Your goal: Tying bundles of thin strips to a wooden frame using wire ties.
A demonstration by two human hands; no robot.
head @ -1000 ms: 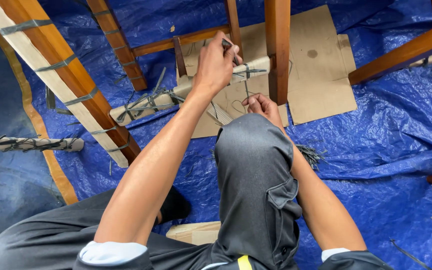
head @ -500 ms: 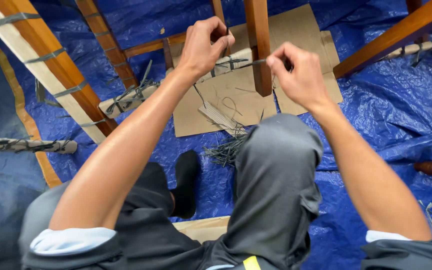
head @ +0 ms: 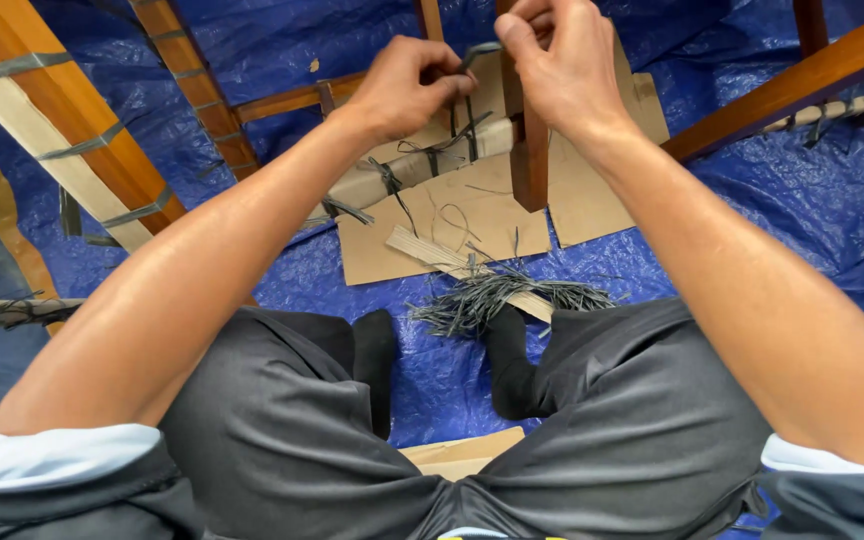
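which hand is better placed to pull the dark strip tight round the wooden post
Probably the right hand. It pinches the end of the dark strip right beside the wooden post. The left hand grips lower down, against the pale wrapped rail, so it seems better suited to bracing.

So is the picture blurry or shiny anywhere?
Head view: soft, even light with only faint shadows; the left hand and right hand look sharp, as does the grey strip bundle; the blue tarp shows pale glints on its wrinkles; the forearms swell near the bottom edge from wide-lens stretch.
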